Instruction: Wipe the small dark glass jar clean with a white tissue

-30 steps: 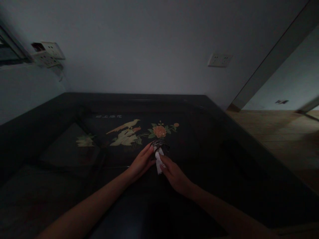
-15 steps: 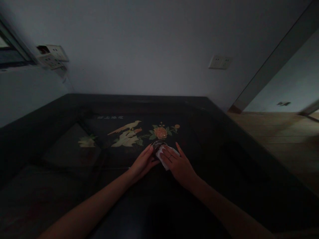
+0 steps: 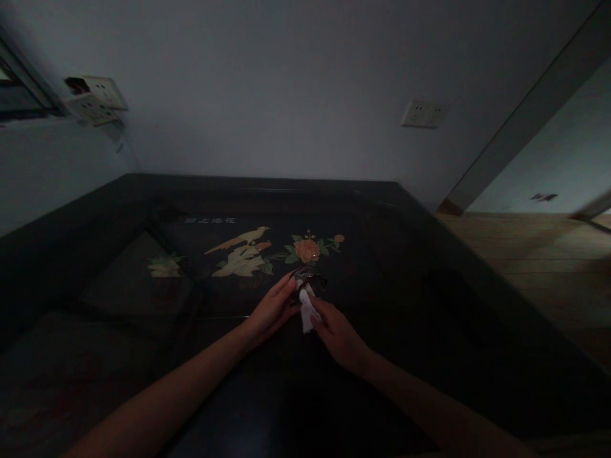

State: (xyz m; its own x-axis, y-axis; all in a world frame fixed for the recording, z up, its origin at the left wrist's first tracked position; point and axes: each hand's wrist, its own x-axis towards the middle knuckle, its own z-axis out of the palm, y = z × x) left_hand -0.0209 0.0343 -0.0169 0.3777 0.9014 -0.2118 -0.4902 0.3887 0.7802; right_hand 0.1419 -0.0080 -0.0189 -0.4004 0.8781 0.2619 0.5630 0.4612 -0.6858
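Observation:
My left hand [image 3: 273,313] is closed around the left side of a small, shiny, rounded object [image 3: 311,276] that looks like glass; the dim light hides its exact kind. A white tissue [image 3: 307,316] is bunched against the near side of this object. My right hand [image 3: 342,334] pinches the tissue between thumb and fingers, its upper end reaching the object's rim or opening. Both hands are just above or on a dark tabletop [image 3: 391,369]; whether the object touches it I cannot tell.
The glossy tabletop carries an inlaid bird [image 3: 243,239] and flower picture [image 3: 307,250]. Behind it rises a pale wall [image 3: 267,89] with a socket [image 3: 424,114]; another socket group [image 3: 98,98] is at left. Wooden floor [image 3: 510,248] lies to the right.
My right hand has gone from lying spread over the tissue on the object to pinching it lower down. The tissue is now bunched and narrower, and more of the shiny object shows.

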